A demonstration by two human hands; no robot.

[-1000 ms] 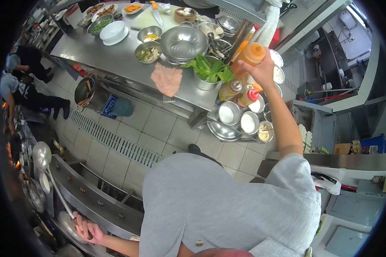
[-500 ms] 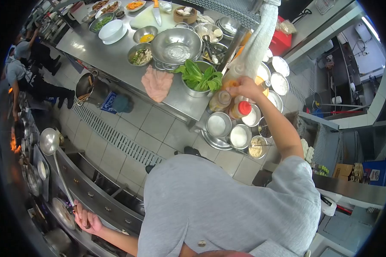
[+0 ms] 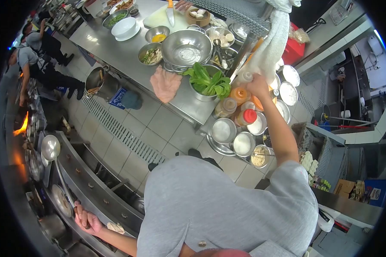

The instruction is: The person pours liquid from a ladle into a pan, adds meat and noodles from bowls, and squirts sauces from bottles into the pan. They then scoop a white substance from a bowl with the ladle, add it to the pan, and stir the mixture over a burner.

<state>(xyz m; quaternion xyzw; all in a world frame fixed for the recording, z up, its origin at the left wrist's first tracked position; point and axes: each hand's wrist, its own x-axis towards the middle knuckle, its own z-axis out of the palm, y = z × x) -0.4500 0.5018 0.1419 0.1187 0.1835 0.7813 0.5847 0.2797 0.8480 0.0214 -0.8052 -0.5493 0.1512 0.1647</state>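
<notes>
A long-handled metal ladle (image 3: 51,148) is in my left hand (image 3: 88,220), which is closed round the end of its handle; the bowl points away over the stove side. My right hand (image 3: 258,86) is stretched to the corner of the steel table, fingers curled against a clear squeeze bottle (image 3: 245,77). The fingertips are partly hidden, so what they grip does not show. Close by stand an orange-topped bottle (image 3: 240,94), a bottle with a pale cap (image 3: 225,107) and a red-capped jar (image 3: 247,116).
Metal tubs of white powder (image 3: 223,130) surround the bottles. A pot of leafy greens (image 3: 208,83), large strainer bowl (image 3: 186,48) and pale raw meat (image 3: 165,83) rest on the steel table (image 3: 133,64). Flames (image 3: 23,124) rise at left near two people (image 3: 45,64). A towel (image 3: 273,45) hangs above.
My right hand has moved from the orange-topped bottle to the clear bottle beyond it. The view has shifted slightly. My left hand still holds the ladle. The flame at left is larger.
</notes>
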